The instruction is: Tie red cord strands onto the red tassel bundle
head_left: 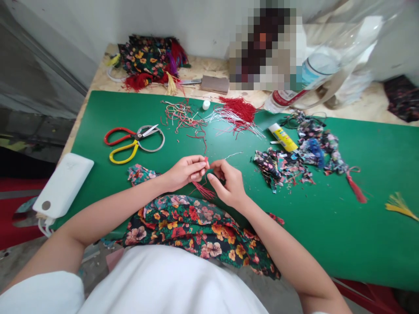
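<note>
Floral cloth (183,231) bunches nearest, partly covered by the right forearm (279,240). Just beyond, a red tassel (203,190) lies below the left hand (188,172), whose fingertips pinch a red piece (206,160). The right hand (229,181) curls opposite; whether it grips anything, I cannot tell. Farther lie 1 glue stick (284,137), 1 pair of scissors (139,136) and red threads (238,109).

You are in what looks like a small craft workshop for cloth and thread work: the wooden counter (211,65) carries a green mat (343,222) strewn with scissors (139,136), a glue stick (283,137), cut fabric scraps (278,168) and a heap of red threads (238,109). At the back you have a pile of flowered pieces (144,56) with coloured tassels, and before you lie a red tassel (203,190) and flowered cloth (186,226).
</note>
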`<state>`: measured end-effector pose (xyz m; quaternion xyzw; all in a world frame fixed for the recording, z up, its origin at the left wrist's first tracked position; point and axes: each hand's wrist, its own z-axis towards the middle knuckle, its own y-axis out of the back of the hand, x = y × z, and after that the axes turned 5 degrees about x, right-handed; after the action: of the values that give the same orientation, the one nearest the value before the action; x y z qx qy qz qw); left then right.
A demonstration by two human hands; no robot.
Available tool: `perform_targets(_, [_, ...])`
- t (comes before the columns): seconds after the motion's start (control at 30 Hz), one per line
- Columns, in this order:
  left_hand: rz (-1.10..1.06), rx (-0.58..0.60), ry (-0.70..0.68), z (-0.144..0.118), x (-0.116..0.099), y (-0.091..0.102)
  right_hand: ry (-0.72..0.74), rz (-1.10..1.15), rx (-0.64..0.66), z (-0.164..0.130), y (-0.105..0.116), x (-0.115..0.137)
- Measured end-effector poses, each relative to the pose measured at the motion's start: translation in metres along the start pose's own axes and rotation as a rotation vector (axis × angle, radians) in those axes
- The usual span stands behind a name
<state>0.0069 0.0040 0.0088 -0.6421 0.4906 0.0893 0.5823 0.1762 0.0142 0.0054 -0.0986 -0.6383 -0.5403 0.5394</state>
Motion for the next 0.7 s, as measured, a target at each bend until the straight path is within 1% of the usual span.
perform_targets(0.1, [-0.093,-0.018,-0.001,0.0000,-0.0025,0.0005,0.071,-0.143,0.076,0.0009,-0.0016,-0.0017])
perform_targets(0.17, [-0.121,-0.021,0.003,0.0000,-0.0033,0.0014,0.101,-0.172,0.106,0.0017,-0.0023,-0.0029])
perform_targets(0.27, [-0.136,-0.017,0.000,-0.0001,-0.0032,0.0027,0.144,-0.130,0.117,0.0028,-0.0013,-0.0031])
perform_targets(0.33, [-0.153,-0.007,-0.016,-0.0001,-0.0026,0.0030,0.162,-0.078,0.102,0.0030,0.0002,-0.0019])
perform_targets(0.43, [-0.204,-0.002,-0.062,0.0000,-0.0016,0.0026,0.185,-0.018,0.074,0.0021,0.0014,0.0009])
perform_targets(0.53, [-0.235,-0.023,-0.120,0.0002,-0.0005,0.0025,0.242,-0.038,0.095,0.0006,0.0004,0.0031])
perform_targets(0.6, [-0.249,-0.036,-0.136,0.0000,-0.0006,0.0025,0.298,-0.148,0.116,0.0000,-0.0003,0.0037])
perform_targets(0.7, [-0.287,-0.045,-0.130,-0.0010,-0.0025,0.0020,0.400,-0.447,0.138,0.0002,0.0011,0.0031])
